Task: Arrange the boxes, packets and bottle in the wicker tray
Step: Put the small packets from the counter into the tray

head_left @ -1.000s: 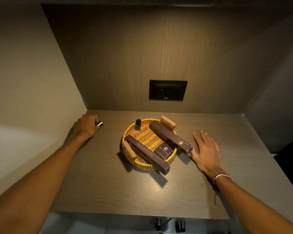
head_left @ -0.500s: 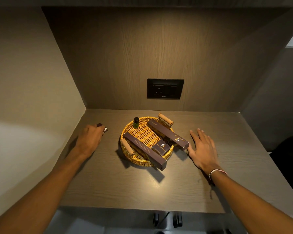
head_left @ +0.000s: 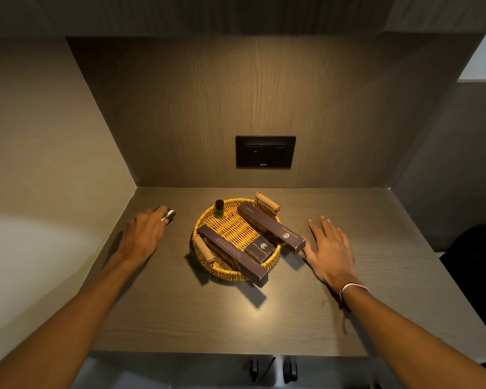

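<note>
On the desk [head_left: 180, 318], my left hand [head_left: 145, 234] gripped a small packet [head_left: 169, 214]; my right hand [head_left: 330, 251] lay open, touching one long box [head_left: 272, 227]. Both long boxes lay diagonally across the tray [head_left: 225, 272], their near ends overhanging its rim.

There is one round wicker tray [head_left: 208, 259] with two wooden handles. In it are two long dark boxes, one [head_left: 232, 254] near the front and one [head_left: 271, 227] near the back. There is one small dark box [head_left: 260, 248] and one little green bottle [head_left: 219, 209]. One small packet [head_left: 169, 214] sits by the left hand [head_left: 143, 234]. That makes two hands, counting the right hand [head_left: 330, 251]. The wall has one black socket plate [head_left: 265, 151].
</note>
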Demonstrator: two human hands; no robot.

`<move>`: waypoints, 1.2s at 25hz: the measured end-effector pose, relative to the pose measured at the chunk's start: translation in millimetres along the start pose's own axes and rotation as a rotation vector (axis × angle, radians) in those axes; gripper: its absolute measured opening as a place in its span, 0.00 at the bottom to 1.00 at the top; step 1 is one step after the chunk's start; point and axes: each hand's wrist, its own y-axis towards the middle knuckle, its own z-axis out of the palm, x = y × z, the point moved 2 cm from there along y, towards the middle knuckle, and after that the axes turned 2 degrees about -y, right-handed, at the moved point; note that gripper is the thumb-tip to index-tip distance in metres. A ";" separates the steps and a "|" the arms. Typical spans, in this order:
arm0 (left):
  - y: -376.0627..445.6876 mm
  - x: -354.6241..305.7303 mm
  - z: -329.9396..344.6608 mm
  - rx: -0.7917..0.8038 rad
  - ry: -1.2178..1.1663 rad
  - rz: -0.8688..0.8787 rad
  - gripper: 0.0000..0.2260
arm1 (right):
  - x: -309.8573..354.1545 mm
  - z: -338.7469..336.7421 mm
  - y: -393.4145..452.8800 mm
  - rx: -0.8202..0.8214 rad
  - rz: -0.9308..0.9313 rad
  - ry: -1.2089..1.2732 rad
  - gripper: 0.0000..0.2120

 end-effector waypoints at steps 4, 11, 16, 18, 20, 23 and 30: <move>8.1 -46.6 -38.9 -0.162 -0.203 0.127 0.07 | 0.4 0.5 0.7 0.001 0.002 -0.008 0.35; 7.8 -141.8 -64.5 0.170 -0.352 0.158 0.13 | 1.1 0.5 -0.6 0.000 0.008 -0.011 0.36; 11.2 -172.9 -41.1 0.353 -0.195 0.085 0.16 | -0.4 1.7 0.3 0.002 0.009 -0.006 0.35; 10.0 -178.0 -32.7 0.365 -0.131 0.066 0.18 | -0.3 1.8 -0.1 -0.011 0.012 -0.005 0.35; 10.5 -180.3 -25.8 0.387 -0.100 0.064 0.19 | 0.2 1.8 -0.2 -0.026 0.012 -0.007 0.35; 11.1 -181.4 -18.5 0.402 -0.106 0.081 0.17 | 0.4 1.9 0.0 -0.030 0.012 -0.021 0.36; 11.2 -177.7 -10.4 0.424 -0.191 0.094 0.10 | -3.6 6.1 1.6 -0.015 0.008 -0.035 0.35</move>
